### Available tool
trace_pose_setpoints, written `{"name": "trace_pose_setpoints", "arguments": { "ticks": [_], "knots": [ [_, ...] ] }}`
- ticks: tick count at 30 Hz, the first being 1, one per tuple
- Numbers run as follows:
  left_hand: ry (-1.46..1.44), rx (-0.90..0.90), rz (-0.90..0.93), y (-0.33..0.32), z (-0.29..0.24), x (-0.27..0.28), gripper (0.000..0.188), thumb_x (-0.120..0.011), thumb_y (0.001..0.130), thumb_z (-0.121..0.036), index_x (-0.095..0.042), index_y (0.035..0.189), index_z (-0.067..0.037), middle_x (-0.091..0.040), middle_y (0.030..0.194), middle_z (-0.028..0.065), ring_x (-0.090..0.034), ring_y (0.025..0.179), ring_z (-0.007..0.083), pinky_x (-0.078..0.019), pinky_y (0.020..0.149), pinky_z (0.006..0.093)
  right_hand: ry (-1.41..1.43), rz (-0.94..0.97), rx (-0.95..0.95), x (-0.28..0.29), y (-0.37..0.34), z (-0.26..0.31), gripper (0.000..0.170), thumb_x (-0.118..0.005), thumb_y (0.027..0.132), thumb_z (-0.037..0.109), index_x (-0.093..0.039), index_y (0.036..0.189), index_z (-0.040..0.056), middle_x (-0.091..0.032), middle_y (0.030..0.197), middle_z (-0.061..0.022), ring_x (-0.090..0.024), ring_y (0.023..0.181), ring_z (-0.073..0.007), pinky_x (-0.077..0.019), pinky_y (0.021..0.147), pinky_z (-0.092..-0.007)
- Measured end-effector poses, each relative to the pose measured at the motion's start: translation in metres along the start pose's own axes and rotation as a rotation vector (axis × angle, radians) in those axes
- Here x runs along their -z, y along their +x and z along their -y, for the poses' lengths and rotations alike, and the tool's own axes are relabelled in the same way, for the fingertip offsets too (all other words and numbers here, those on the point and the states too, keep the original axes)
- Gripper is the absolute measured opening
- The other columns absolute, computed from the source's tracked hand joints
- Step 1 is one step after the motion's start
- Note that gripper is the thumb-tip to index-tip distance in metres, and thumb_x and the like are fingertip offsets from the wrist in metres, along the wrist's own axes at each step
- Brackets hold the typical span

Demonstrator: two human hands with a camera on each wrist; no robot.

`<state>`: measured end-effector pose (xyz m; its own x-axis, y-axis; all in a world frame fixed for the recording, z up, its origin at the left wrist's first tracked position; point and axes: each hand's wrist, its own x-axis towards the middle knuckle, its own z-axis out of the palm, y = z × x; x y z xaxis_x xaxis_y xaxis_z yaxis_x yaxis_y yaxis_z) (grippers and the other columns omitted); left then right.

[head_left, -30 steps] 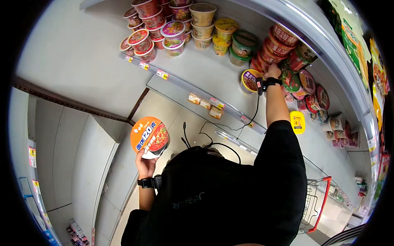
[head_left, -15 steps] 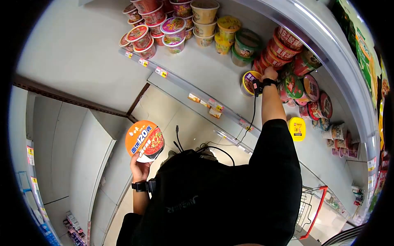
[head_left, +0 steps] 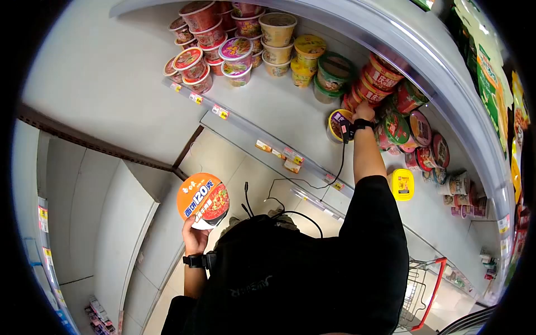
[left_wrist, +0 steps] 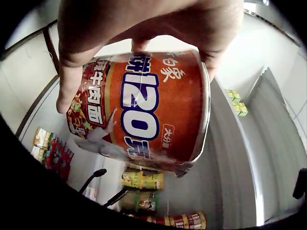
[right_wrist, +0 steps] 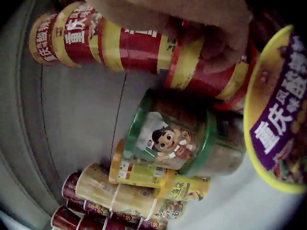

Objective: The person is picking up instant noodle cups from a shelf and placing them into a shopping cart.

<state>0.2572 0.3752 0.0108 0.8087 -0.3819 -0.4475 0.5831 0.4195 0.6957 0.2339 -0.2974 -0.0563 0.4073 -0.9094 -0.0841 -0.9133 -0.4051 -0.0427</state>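
Well, orange tub (head_left: 204, 196) in left hand (head_left: 195, 238)

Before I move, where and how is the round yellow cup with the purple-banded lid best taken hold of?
I would probably grip the round yellow cup by its side wall, just under the lid, coming from its front left. It stands upright on the grey shelf, open on that side, while the stacked red-and-yellow cups and the right hand crowd its far side.
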Motion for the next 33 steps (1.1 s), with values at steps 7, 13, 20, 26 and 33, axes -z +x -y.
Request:
{"name": "trace_pose_setpoints", "arguments": {
  "ticks": [7,13,20,26,33],
  "knots": [
    [-0.018,-0.004,0.045,0.001,-0.001,0.01,0.052,-0.054,0.083,-0.026,-0.042,0.127,-0.001,-0.052,0.126,0.0133,-0.054,0.111,0.0285,-0.0458,0.092,0.0474,0.719,-0.027,-0.254,-0.008,0.001,-0.002,0.024,-0.061,0.078,0.02,-0.059,0.096,0.0056,-0.06,0.096,-0.0114,-0.059,0.088,-0.025,-0.0531,0.073,-0.0374],
    [-0.002,0.03,0.11,0.007,-0.006,0.02,0.051,-0.055,0.083,-0.026,-0.042,0.127,-0.003,-0.052,0.126,0.0131,-0.054,0.112,0.0292,-0.0443,0.093,0.0492,2.123,-0.013,-0.534,0.012,-0.035,0.004,0.009,-0.05,0.087,0.01,-0.056,0.091,0.0057,-0.057,0.084,-0.0064,-0.056,0.074,-0.0212,-0.0541,0.068,-0.0365],
    [0.03,0.156,0.395,0.037,-0.02,0.035,0.052,-0.054,0.083,-0.024,-0.041,0.128,0.0,-0.05,0.129,0.0137,-0.049,0.117,0.0292,-0.0372,0.1,0.0483,2.184,-0.382,-0.222,0.063,-0.289,0.001,0.019,-0.051,0.087,0.009,-0.056,0.105,0.0034,-0.057,0.093,-0.0067,-0.056,0.082,-0.0193,-0.0518,0.073,-0.0327],
    [0.224,0.49,0.761,0.059,-0.032,0.052,0.066,-0.055,0.081,-0.032,-0.03,0.139,-0.01,-0.039,0.139,0.0125,-0.038,0.127,0.0344,-0.0317,0.099,0.0597,2.249,-0.873,-0.465,0.037,-0.6,0.004,0.023,-0.053,0.086,0.005,-0.054,0.109,-0.0001,-0.056,0.097,-0.008,-0.057,0.079,-0.0196,-0.0506,0.073,-0.0327],
    [0.311,0.839,1.008,0.128,-0.061,0.035,0.062,-0.05,0.085,-0.03,-0.029,0.139,-0.008,-0.038,0.14,0.0132,-0.038,0.127,0.0348,-0.0351,0.097,0.0595,1.69,-1.445,-1.124,0.007,-0.796,0.038,0.029,-0.051,0.086,0.008,-0.05,0.114,0.0008,-0.055,0.083,-0.0059,-0.058,0.073,-0.0167,-0.0497,0.059,-0.0284]
  ]
}}
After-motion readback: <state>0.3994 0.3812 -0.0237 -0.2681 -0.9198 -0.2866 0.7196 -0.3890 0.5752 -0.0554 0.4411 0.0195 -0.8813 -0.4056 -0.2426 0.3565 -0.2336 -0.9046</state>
